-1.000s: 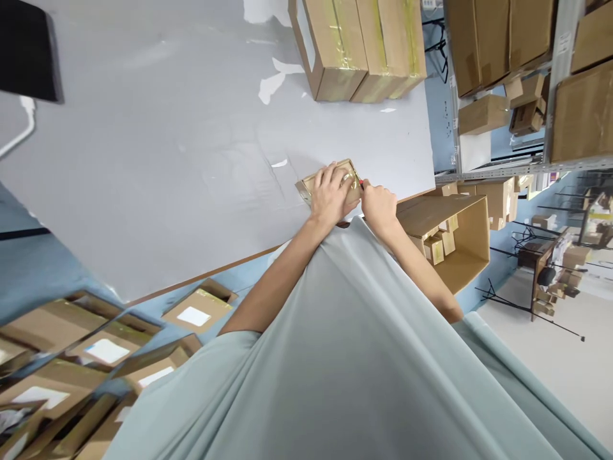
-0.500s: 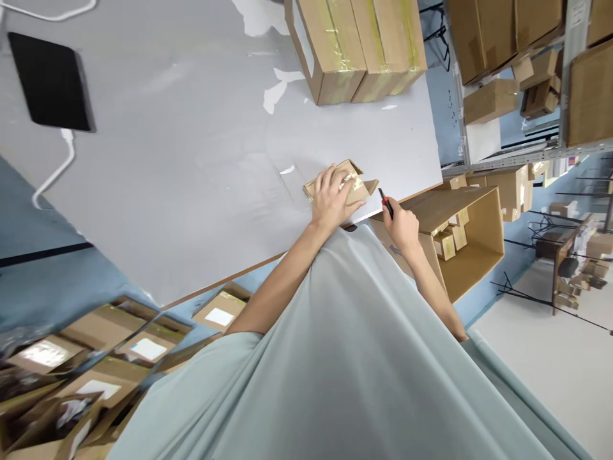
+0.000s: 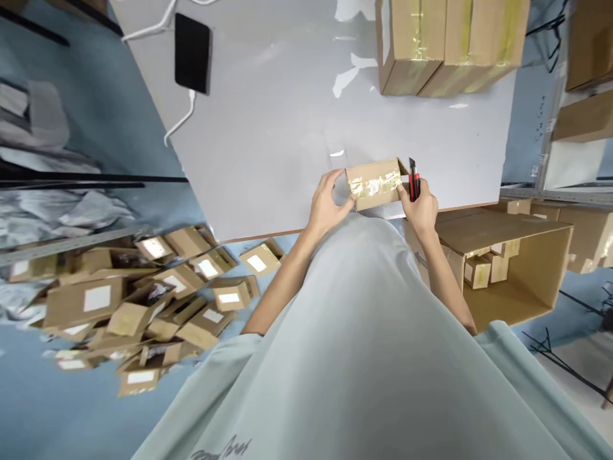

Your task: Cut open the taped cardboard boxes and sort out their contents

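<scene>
A small cardboard box (image 3: 375,185) with shiny tape along one face is at the near edge of the grey table (image 3: 278,134), its right end open. My left hand (image 3: 328,204) curves round the box's left end, thumb at its lower corner and fingers at the upper one. In my right hand (image 3: 420,207) is a red and black utility knife (image 3: 414,181), its blade pointing away from me. The right thumb also touches the box's right end. What lies inside the box is hidden.
Several taped cartons (image 3: 450,51) stand at the table's back right. A black phone-like device (image 3: 192,54) with a white cable lies at left. Below right, a large open carton (image 3: 517,262) holds small boxes. Many opened boxes (image 3: 158,300) are heaped at lower left.
My left hand has shifted from the top of the box to its left end. My right hand, with the knife, has come up against the right end. The view has swung left.
</scene>
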Demonstrator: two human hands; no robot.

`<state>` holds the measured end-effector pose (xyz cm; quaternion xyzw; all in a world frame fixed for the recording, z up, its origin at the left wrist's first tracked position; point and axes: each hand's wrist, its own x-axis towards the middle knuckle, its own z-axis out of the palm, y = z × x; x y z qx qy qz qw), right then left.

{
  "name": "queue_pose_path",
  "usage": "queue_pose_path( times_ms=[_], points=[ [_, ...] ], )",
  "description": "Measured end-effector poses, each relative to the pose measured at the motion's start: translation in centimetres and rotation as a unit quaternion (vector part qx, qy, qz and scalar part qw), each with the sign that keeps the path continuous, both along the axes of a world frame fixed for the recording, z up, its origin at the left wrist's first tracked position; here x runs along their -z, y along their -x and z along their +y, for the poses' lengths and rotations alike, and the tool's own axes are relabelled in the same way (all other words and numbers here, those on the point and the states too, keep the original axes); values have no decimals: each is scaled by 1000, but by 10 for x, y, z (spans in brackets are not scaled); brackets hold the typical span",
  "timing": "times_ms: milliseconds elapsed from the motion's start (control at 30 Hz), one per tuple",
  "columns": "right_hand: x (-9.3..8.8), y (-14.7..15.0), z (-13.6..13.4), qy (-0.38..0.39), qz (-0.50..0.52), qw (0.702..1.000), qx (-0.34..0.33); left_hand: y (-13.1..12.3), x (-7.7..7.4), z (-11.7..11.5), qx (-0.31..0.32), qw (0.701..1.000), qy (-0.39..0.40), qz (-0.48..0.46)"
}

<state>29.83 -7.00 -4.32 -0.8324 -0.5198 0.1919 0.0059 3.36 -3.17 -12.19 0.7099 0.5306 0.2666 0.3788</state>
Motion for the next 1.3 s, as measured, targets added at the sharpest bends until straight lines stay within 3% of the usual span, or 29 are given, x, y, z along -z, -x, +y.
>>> queue_pose_path(
  times_ms=[333, 500, 700, 967, 1100, 1300],
  points=[
    [10, 1, 13, 31, 23, 995, -91, -14, 3, 7, 1, 998, 56, 18],
    [12, 2, 10, 41, 44, 994, -87, -9, 2, 17, -30, 997, 51, 46],
    [29, -3, 9, 7, 78, 993, -89, -2, 3, 18, -42, 997, 67, -15],
    [49, -8, 1, -46, 111, 988, -95, 0, 28, 20, -41, 981, 125, -143],
    [50, -9, -4, -57, 127, 986, -94, 4, 38, 20, -74, 980, 133, -130],
    [54, -12, -4, -69, 171, 980, -81, 3, 27, 20, -85, 981, 143, -100]
  ],
)
